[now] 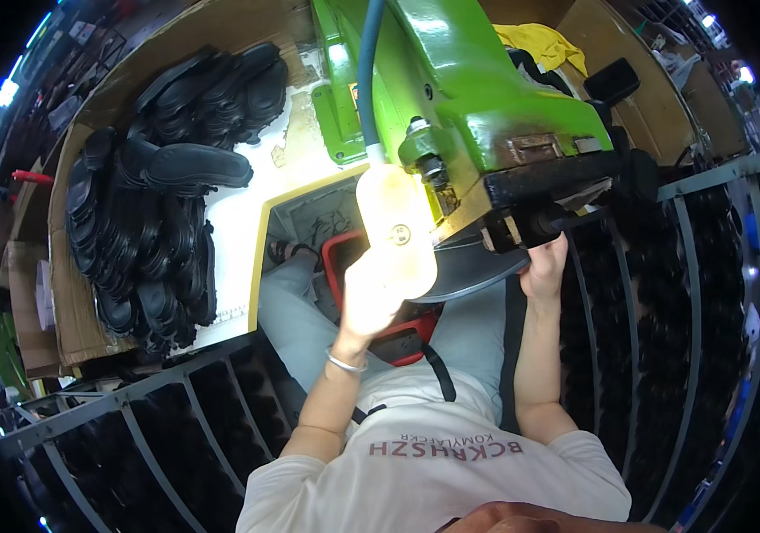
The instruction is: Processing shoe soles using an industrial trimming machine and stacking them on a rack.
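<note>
Work looks underway below the green machine (487, 98): left hand (368, 300), right hand (544, 269), can't tell either grip; black soles (144, 231) left of it, done or waiting unclear.

The scene is viewed from head height by a wide fisheye camera, faced steeply downward; the white shirt (451, 480) is taken in closely along the lower edge, the green machine (487, 80) at the top, straight lines being bent rimward.

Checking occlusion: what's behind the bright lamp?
Beyond the lamp: a dark curved plate to its right, a red object to its left. Whatever it covers directly can't be seen; glare partly washes out the left hand.
</note>
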The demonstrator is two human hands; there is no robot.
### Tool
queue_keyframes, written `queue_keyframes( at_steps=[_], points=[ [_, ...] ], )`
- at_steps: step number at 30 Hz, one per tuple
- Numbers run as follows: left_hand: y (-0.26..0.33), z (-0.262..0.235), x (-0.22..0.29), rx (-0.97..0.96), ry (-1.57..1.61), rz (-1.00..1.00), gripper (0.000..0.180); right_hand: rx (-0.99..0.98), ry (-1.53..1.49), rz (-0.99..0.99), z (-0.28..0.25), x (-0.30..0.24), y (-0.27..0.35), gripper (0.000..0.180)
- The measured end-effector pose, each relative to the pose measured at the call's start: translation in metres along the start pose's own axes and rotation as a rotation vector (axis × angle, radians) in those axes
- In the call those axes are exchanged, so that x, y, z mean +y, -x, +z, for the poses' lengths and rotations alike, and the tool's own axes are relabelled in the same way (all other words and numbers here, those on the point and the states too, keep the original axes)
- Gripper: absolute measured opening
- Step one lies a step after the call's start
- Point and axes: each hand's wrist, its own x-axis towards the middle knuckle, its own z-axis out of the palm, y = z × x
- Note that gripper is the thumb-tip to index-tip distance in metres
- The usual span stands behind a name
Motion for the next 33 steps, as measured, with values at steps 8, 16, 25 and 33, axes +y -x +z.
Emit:
queue_keyframes(
  at_steps=[8,16,25,33],
  points=[
    [0.017,-0.06,0.01,0.063,0.17,-0.177,0.025,-0.185,0.022,-0.085,0.058,0.015,0.016,0.035],
    [0.075,-0.05,-0.027,-0.033,0.004,-0.411,0.021,-0.262,-0.04,0.113,0.071,0.026,0.011,0.067],
    [0.078,0.006,-0.044,-0.153,-0.132,-0.417,0.016,-0.215,0.153,-0.084,0.053,0.034,0.008,0.048],
    [0.026,0.018,-0.012,-0.136,-0.135,-0.09,0.033,0.007,0.131,-0.165,0.044,0.041,0.03,0.038]
  ],
)
